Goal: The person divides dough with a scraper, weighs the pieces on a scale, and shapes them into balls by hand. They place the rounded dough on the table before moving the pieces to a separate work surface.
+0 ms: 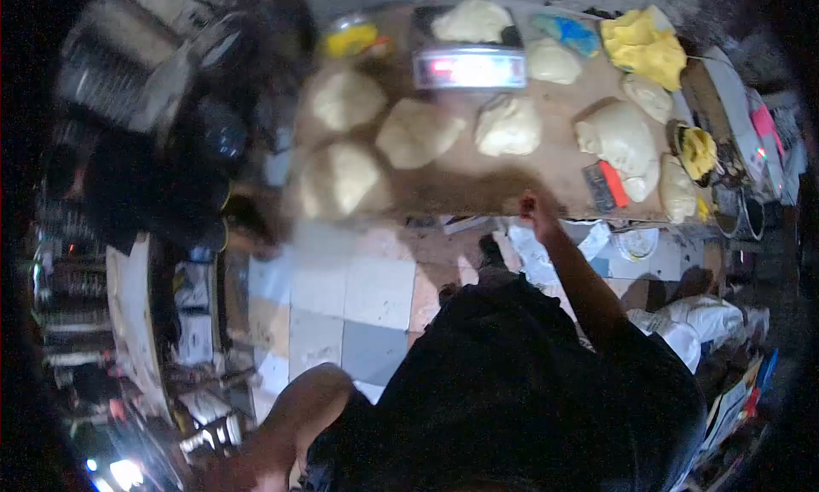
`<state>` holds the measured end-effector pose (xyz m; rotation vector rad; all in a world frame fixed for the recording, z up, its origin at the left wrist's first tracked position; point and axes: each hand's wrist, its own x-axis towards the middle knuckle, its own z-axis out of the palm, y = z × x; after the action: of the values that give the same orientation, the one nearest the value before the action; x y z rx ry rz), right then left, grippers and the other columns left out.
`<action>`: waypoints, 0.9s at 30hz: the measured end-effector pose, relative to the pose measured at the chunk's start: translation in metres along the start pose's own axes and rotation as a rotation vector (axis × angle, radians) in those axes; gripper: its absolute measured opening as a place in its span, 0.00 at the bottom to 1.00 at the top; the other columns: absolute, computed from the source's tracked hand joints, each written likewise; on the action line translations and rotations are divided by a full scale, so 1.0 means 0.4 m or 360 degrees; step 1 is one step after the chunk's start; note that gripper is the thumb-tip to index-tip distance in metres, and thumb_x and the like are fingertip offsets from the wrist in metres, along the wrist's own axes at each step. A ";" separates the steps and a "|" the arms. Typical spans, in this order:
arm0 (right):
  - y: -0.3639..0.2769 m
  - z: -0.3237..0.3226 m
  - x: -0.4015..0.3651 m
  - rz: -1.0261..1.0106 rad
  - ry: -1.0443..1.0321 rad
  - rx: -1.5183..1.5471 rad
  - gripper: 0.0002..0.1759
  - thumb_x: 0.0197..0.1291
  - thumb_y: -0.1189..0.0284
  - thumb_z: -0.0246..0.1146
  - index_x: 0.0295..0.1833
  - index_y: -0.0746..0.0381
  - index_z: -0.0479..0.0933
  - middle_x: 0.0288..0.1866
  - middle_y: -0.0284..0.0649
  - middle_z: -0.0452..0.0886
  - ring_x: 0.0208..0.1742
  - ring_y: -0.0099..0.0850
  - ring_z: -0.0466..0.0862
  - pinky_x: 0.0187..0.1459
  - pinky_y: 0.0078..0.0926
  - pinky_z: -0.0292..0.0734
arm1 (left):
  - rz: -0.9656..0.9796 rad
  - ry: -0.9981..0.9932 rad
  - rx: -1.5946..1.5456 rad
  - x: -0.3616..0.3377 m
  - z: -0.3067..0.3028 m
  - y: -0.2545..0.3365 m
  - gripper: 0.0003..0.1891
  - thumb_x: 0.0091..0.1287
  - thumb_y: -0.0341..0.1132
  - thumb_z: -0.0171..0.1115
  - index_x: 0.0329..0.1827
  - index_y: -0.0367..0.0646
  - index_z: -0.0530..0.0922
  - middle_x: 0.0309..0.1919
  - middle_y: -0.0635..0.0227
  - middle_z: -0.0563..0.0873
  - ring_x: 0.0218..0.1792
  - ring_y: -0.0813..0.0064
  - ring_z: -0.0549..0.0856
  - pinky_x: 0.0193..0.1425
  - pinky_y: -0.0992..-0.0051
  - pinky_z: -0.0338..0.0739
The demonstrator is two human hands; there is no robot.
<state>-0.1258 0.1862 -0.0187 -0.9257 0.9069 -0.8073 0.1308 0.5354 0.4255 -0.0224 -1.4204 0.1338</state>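
The round dough lump rests on the table, ahead and slightly left of the nearer right hand, whose finger opening is indeterminable; the left hand is out of view.

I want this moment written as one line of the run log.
right hand: at table edge; grip: unclear; left hand: out of view; scale: dough on top; co-worker: at left
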 end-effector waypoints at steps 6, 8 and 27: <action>-0.110 0.043 0.052 0.0248 0.0193 -0.0021 0.12 0.56 0.60 0.60 0.35 0.58 0.75 0.28 0.36 0.78 0.25 0.25 0.76 0.30 0.24 0.73 | -0.0161 -0.0030 0.0280 -0.055 0.046 -0.127 0.15 0.56 0.45 0.67 0.34 0.42 0.80 0.33 0.68 0.82 0.29 0.81 0.76 0.36 0.80 0.78; -0.105 0.017 0.061 0.0277 0.0216 -0.0062 0.12 0.56 0.61 0.59 0.35 0.59 0.74 0.28 0.36 0.78 0.25 0.25 0.76 0.29 0.24 0.73 | -0.0231 -0.0002 0.0340 -0.085 0.047 -0.174 0.15 0.56 0.45 0.66 0.34 0.42 0.80 0.33 0.68 0.82 0.29 0.80 0.76 0.36 0.80 0.78; -0.131 -0.080 0.117 0.0206 0.0547 -0.0055 0.09 0.56 0.67 0.58 0.31 0.62 0.74 0.22 0.39 0.76 0.20 0.28 0.76 0.23 0.27 0.73 | -0.0690 0.0239 0.0435 -0.267 0.067 -0.423 0.15 0.56 0.45 0.65 0.34 0.40 0.79 0.33 0.66 0.81 0.29 0.77 0.77 0.36 0.78 0.78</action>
<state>-0.1456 0.1157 0.0054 -0.7606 1.2697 -0.8553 0.1025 0.3545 0.3407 0.4889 -1.2177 -0.0333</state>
